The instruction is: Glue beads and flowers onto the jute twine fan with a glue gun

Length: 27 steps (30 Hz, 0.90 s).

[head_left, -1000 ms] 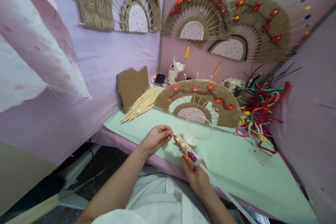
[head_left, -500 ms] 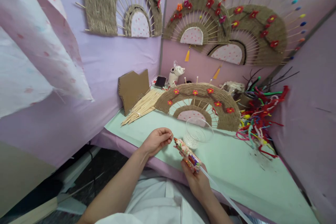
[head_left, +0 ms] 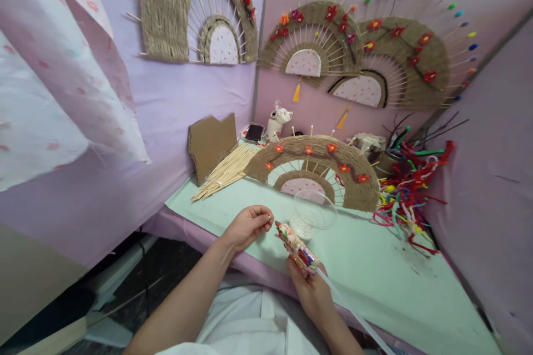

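My right hand [head_left: 312, 288] is wrapped round the grip of a flower-patterned hot glue gun [head_left: 297, 248], a long clear glue stick [head_left: 353, 310] trailing from its back end. The gun's orange nozzle points up and left, close to the fingertips of my left hand [head_left: 250, 227]. Those fingers are pinched on a tiny white bead [head_left: 270, 217], just apart from the nozzle. Behind the gun stands a clear plastic cup [head_left: 316, 222] with many white beads in its bottom. A twine-wrapped fan [head_left: 308, 162] with red flowers leans upright at the back of the table.
Thin wooden sticks [head_left: 227, 169] and a cut piece of cardboard [head_left: 211, 141] lie at the back left. Tangled coloured pipe cleaners [head_left: 410, 194] are heaped at the right on the pale green tabletop [head_left: 375, 266]. More twine fans [head_left: 200, 28] hang on the walls.
The view has tilted slightly. Both hands keep almost the same pose, with the nozzle still close to the left fingertips.
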### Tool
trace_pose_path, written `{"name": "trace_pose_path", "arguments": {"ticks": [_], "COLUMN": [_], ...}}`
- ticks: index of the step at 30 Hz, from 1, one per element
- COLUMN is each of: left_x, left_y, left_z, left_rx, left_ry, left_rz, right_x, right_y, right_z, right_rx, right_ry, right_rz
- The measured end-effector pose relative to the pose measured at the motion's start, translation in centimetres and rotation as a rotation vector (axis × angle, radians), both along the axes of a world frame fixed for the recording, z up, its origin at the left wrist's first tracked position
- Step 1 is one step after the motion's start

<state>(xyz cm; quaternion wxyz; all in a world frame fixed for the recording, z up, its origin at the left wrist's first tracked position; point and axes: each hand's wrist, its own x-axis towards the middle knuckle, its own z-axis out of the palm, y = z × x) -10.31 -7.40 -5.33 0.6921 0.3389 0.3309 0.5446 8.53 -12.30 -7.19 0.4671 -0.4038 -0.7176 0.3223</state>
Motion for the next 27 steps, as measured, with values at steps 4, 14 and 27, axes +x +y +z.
{"name": "trace_pose_path", "arguments": {"ticks": [4,14,27], "left_x": [-0.02,-0.01,0.02], "left_y": [0.03,0.01,0.05], "left_z": [-0.12,0.03,-0.08], "left_rx": [0.001,-0.005,-0.009], "left_ry": [-0.004,0.005,-0.013], "left_rz": [-0.005,-0.002,0.010], "right_x": [-0.02,-0.05,-0.22], "right_y": [-0.06,0.03,0.02], "right_z": [-0.07,-0.27,-0.03], "right_rx": [-0.012,0.007,0.023], "right_ry": [0.007,0.004,0.030], "right_rz": [-0.021,-0.038,-0.026]}}
